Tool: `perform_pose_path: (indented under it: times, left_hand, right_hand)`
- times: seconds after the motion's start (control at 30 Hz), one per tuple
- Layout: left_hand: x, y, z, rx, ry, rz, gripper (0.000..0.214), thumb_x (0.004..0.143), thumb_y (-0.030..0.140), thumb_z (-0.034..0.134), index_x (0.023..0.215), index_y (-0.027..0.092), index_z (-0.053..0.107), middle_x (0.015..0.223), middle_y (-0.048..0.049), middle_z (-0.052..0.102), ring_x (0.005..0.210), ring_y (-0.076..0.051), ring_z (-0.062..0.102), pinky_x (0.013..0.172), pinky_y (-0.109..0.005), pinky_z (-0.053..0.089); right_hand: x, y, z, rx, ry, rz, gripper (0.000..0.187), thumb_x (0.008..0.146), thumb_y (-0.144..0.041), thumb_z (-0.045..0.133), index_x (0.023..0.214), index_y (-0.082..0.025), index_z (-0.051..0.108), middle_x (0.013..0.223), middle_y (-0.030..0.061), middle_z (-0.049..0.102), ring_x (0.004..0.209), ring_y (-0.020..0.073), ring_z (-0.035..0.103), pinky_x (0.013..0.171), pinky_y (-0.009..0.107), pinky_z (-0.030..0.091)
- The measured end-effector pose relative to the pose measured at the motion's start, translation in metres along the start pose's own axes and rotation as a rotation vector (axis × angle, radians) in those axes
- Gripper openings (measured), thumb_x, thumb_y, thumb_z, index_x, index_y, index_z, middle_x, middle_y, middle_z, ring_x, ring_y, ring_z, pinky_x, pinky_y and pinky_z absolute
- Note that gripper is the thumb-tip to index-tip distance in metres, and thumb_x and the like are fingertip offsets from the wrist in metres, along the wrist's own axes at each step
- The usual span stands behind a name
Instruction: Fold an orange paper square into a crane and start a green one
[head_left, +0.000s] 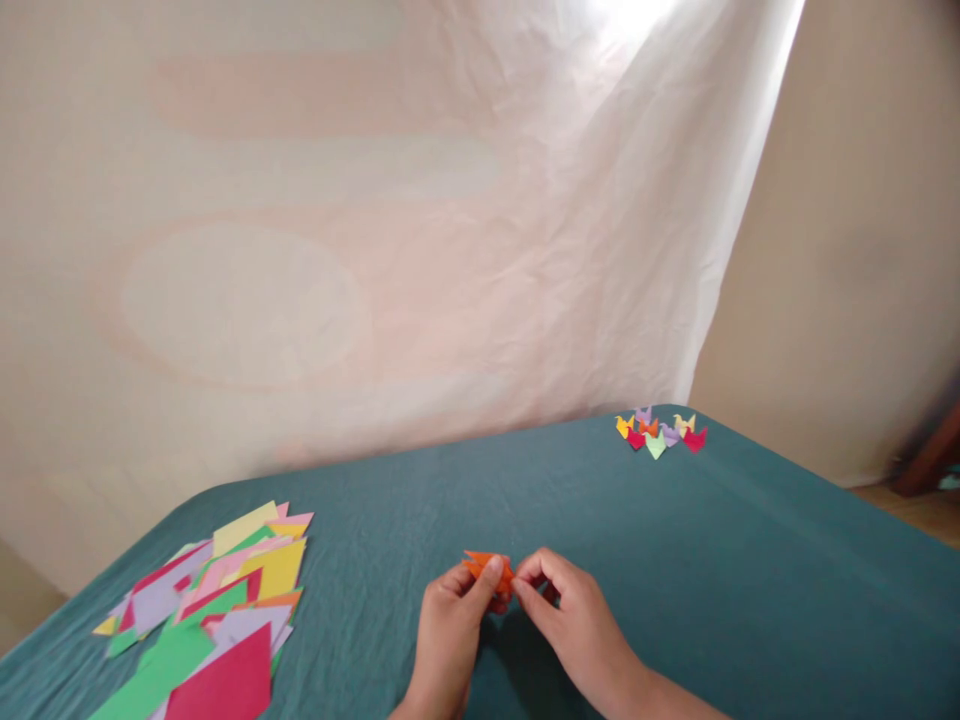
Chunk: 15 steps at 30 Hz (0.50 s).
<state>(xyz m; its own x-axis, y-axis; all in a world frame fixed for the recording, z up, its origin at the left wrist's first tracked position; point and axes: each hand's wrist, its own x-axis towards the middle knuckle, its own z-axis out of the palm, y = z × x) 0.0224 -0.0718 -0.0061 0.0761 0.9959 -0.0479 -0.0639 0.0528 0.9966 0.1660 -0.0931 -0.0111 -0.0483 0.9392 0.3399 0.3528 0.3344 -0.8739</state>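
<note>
A small folded piece of orange paper (501, 568), with pointed ends, is held up just above the table at the lower middle of the view. My left hand (459, 615) grips it, thumb across the front and fingers behind. On its right side, my right hand (566, 605) pinches an end of the same orange paper between thumb and index finger. Fingers cover part of the folds, so its full shape is hidden.
A dark green cloth covers the table (420, 510). At the left lies a loose pile of coloured paper sheets (225, 610). Several small folded paper birds (655, 444) stand grouped near the far right corner. Behind the table hangs a pale sheet (450, 250).
</note>
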Motion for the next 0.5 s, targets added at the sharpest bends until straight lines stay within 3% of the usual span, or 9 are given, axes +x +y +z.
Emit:
perform_pose_path:
  times: [0.23,0.37,0.5]
  left_hand:
    - [-0.0002,-0.0004,-0.0011,0.094,-0.051,0.061,0.030,0.078,0.041,0.062,0.076,0.012,0.071,0.064,-0.0033,0.062,0.060,-0.013,0.051,0.060,-0.021,0.041]
    - [-0.0019,0.0000,-0.0018,0.172,-0.074,0.120,0.028,0.079,0.040,0.061,0.070,0.014,0.067,0.062,-0.0016,0.058,0.058,-0.012,0.049,0.059,-0.021,0.040]
    - [-0.0031,0.0000,-0.0006,0.146,-0.072,0.102,0.027,0.079,0.040,0.061,0.072,0.014,0.066,0.064,-0.0020,0.059,0.058,-0.012,0.049,0.058,-0.021,0.040]
  right_hand:
    - [-0.0011,0.0018,0.0043,0.159,-0.029,0.014,0.009,0.088,-0.026,0.054,0.086,-0.019,0.059,0.079,0.0003,0.067,0.072,0.0135,0.061,0.064,0.020,0.043]
    - [-0.0007,0.0013,0.0045,0.117,-0.060,0.046,0.027,0.089,-0.035,0.052,0.070,-0.017,0.060,0.067,-0.0003,0.065,0.062,0.0125,0.057,0.057,0.020,0.039]
    - [-0.0015,-0.0009,0.0027,0.120,-0.076,0.050,0.034,0.091,-0.039,0.047,0.069,-0.016,0.060,0.064,-0.0001,0.062,0.061,0.0123,0.054,0.058,0.020,0.039]
